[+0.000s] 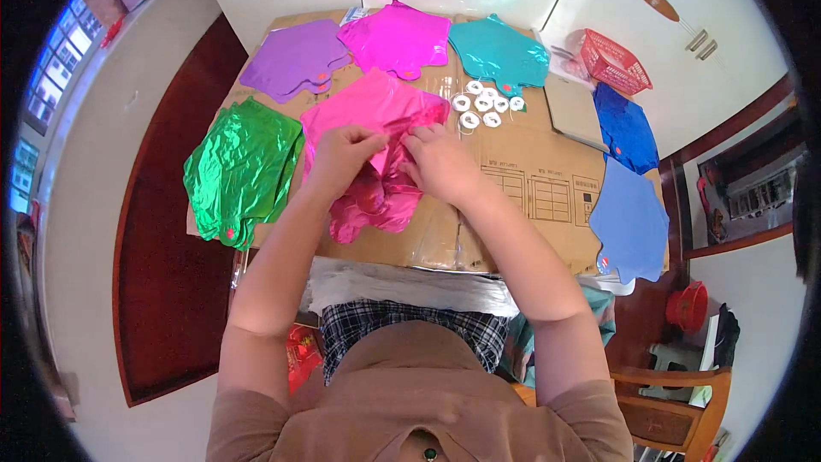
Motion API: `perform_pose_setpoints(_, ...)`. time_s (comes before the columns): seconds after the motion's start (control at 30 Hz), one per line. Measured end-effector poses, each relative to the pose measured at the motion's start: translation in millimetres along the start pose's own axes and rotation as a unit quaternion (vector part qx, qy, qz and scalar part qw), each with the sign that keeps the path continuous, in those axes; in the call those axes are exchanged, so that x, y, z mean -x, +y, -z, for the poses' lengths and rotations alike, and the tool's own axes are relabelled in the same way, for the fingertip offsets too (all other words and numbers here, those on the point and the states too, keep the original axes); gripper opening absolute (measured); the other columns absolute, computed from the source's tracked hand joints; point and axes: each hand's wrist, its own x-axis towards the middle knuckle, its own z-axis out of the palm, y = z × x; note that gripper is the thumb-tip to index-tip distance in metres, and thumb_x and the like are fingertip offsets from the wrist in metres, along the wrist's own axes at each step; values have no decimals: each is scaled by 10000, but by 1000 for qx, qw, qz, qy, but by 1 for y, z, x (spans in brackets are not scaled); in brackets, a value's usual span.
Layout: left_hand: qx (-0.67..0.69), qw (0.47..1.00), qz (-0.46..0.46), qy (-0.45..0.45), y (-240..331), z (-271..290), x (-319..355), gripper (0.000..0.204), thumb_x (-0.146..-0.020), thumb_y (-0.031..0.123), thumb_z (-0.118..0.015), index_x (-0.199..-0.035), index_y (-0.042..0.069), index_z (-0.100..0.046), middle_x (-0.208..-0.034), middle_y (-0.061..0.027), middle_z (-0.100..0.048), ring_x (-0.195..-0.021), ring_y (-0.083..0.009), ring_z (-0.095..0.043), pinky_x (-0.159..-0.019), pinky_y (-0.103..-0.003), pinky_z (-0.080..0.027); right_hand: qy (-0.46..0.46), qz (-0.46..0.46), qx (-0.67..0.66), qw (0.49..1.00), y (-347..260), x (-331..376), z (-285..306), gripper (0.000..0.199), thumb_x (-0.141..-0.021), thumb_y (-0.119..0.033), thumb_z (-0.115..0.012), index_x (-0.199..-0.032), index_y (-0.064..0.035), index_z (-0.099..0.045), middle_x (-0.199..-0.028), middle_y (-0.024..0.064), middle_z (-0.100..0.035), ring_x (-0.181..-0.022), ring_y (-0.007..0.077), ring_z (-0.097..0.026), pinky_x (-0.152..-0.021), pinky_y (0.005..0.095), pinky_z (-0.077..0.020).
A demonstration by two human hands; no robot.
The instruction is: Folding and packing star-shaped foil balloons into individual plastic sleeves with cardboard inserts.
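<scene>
Both my hands are over a pink foil balloon (376, 103) lying flat near the middle of the cardboard. My left hand (346, 154) pinches its foil with thumb and fingers. My right hand (440, 162) grips the crumpled foil just to the right, its fingertips partly hidden in the folds. Below the hands, the darker pink lower part of the foil (376, 214) hangs wrinkled toward the cardboard's near edge. Whether this is one balloon or several layers I cannot tell. Left of it lies a stack of green foil balloons (244, 167).
Purple (295, 60), magenta (395, 38) and teal (500, 51) foil balloons line the far side. Several small white rolls (486, 103) lie on the cardboard (522, 150). At right are a flat grey-beige box (575, 109), dark blue (627, 128) and light blue (631, 222) balloons, and a red basket (614, 62).
</scene>
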Motion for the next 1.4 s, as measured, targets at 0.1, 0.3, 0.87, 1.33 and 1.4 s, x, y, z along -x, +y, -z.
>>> perform_pose_setpoints(0.1,98,979,154,90,-4,36,-15,243,-892,277,-618,-865,49,-699,-723,12,-621,-621,-104,-557,-570,-261,-451,-9,3,27,1000,-3,0,-4,328,-790,-242,-676,-1009,-3,-626,-1030,152,-622,-987,322,-565,-860,418,-467)
perform_pose_setpoints(0.3,373,883,-139,249,32,208,13,353,-957,269,-443,-1149,-2,-563,-1057,-134,-633,-972,-268,-628,-861,-422,-514,-67,-33,32,997,-11,-4,7,431,-780,-261,-696,-1115,-4,-611,-1116,158,-603,-1055,341,-541,-929,413,-445)
perform_pose_setpoints(0.87,-154,907,-391,40,55,-96,100,116,-797,74,-652,-882,27,-589,-933,-142,-628,-755,-299,-630,-624,-370,-515,-6,-459,-604,652,15,49,94,409,-892,-361,-594,-1067,4,-645,-939,97,-679,-804,166,-645,-712,277,-507)
perform_pose_setpoints(1.33,-309,914,-261,-19,29,-26,111,190,-759,201,-728,-864,56,-663,-816,-114,-649,-761,-287,-647,-642,-376,-518,149,-429,-166,875,92,177,85,263,-799,-168,-685,-1004,-3,-678,-834,108,-703,-728,161,-636,-688,336,-488)
perform_pose_setpoints(1.4,-266,928,-198,171,17,44,90,134,-794,190,-671,-839,64,-671,-881,-130,-650,-872,-329,-611,-782,-426,-477,146,-432,-94,885,101,181,76,244,-789,-174,-691,-969,-9,-679,-823,120,-698,-725,191,-643,-697,348,-489)
